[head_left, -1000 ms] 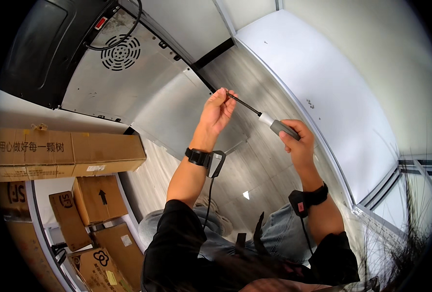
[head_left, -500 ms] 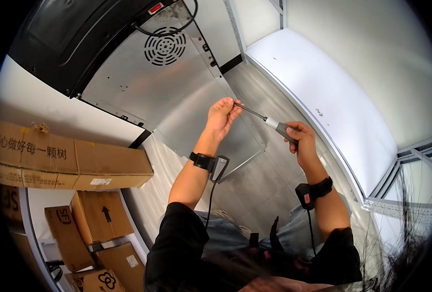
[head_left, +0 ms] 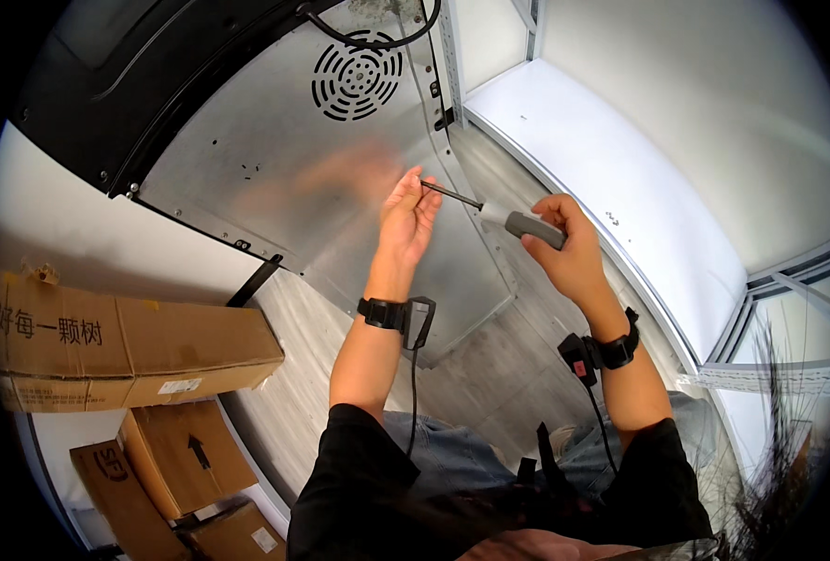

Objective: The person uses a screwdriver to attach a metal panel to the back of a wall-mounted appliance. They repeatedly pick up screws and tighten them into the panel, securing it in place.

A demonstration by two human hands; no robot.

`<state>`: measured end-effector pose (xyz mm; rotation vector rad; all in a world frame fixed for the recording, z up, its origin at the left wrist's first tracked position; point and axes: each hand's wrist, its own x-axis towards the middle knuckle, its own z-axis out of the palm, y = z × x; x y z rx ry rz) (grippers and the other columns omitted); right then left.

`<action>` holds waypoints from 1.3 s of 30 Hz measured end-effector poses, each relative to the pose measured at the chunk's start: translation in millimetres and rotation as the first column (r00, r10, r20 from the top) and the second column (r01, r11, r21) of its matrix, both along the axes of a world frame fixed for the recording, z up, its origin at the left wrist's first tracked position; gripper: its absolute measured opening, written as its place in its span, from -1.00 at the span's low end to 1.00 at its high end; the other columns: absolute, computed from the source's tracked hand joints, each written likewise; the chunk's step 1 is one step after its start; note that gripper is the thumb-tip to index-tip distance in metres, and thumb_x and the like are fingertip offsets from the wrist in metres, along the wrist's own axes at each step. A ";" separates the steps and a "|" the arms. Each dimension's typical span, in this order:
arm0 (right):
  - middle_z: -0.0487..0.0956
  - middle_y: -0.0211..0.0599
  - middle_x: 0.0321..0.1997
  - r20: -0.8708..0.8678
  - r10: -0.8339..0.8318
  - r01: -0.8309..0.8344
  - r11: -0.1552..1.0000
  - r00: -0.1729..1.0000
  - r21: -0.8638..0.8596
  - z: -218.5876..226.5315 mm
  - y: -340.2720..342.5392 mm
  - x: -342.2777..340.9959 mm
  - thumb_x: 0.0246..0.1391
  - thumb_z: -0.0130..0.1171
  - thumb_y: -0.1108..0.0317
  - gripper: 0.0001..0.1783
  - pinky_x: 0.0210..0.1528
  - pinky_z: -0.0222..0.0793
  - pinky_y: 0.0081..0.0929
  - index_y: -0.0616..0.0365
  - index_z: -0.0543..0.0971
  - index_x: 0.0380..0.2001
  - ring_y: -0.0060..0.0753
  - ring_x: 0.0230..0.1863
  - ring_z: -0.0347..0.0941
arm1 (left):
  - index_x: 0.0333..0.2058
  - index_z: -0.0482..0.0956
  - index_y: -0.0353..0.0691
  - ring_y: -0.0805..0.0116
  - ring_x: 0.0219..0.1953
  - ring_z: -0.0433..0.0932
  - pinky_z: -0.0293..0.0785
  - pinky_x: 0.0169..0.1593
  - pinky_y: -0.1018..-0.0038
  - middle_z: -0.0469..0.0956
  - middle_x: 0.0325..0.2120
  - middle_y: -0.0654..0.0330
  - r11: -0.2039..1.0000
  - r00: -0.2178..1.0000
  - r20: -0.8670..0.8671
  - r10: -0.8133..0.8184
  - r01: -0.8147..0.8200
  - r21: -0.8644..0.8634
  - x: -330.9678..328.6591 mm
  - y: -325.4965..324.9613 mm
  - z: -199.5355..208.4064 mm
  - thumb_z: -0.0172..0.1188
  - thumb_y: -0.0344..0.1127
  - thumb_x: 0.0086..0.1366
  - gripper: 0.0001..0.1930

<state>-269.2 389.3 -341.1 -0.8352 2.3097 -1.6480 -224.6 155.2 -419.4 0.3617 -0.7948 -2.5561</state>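
A screwdriver (head_left: 534, 229) with a grey and white handle and a long dark shaft is held slantwise between my hands. My right hand (head_left: 576, 251) grips the handle with thumb and fingers. At the tip end, my left hand (head_left: 407, 217) pinches the shaft; whether a screw sits there is hidden by the fingers. Just beyond stands a large appliance's bare metal panel (head_left: 274, 201), with a round slotted vent (head_left: 359, 77) and small fixings along its edges. The shaft appears in front of the panel; contact cannot be made out.
Several small loose screws (head_left: 612, 218) lie on a white shelf (head_left: 564, 150) at right. A black cable (head_left: 377, 44) loops across the panel's top. Cardboard boxes (head_left: 190, 351) are stacked at lower left. Each wrist wears a black strap with a cabled device (head_left: 421, 323). Grey wood-look floor (head_left: 471, 383) shows below.
Both hands and the screwdriver have shifted left and slightly up in the picture. My right hand's fingers have changed their hold on the handle. The view has turned a little.
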 end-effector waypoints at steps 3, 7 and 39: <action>0.52 -0.36 -0.44 0.003 -0.051 0.051 0.993 0.999 -0.106 -14.2 7.2 2.4 -0.12 0.23 0.50 -0.69 -0.36 0.29 -0.58 0.18 0.43 -0.25 -0.55 -0.42 0.41 | -0.29 0.46 -0.28 0.40 -0.33 0.55 0.58 -0.21 0.58 0.55 -0.35 0.17 0.996 0.996 0.017 -0.087 0.086 0.008 -13.5 7.2 3.6 0.06 -0.30 0.32 -0.84; 0.52 -0.28 -0.33 -0.060 -0.170 0.148 0.951 0.984 -0.270 -35.1 0.3 -1.1 -0.14 0.24 0.53 -0.69 -0.30 0.36 -0.53 0.17 0.46 -0.25 -0.45 -0.38 0.45 | -0.28 0.46 -0.29 0.40 -0.31 0.54 0.57 -0.20 0.56 0.55 -0.35 0.16 0.996 0.996 0.019 -0.089 0.089 0.002 -42.5 9.9 17.9 0.05 -0.27 0.32 -0.81; 0.41 -0.23 -0.36 -0.354 -0.248 0.134 0.939 0.902 -0.316 -17.1 -28.6 -15.6 -0.19 0.27 0.52 -0.65 -0.49 0.31 -0.42 0.11 0.51 -0.23 -0.27 -0.47 0.39 | -0.14 0.43 -0.37 0.37 -0.32 0.54 0.54 -0.22 0.53 0.54 -0.28 0.08 0.988 0.992 0.008 -0.126 0.126 -0.092 -62.2 6.1 54.6 -0.06 -0.37 0.35 -0.79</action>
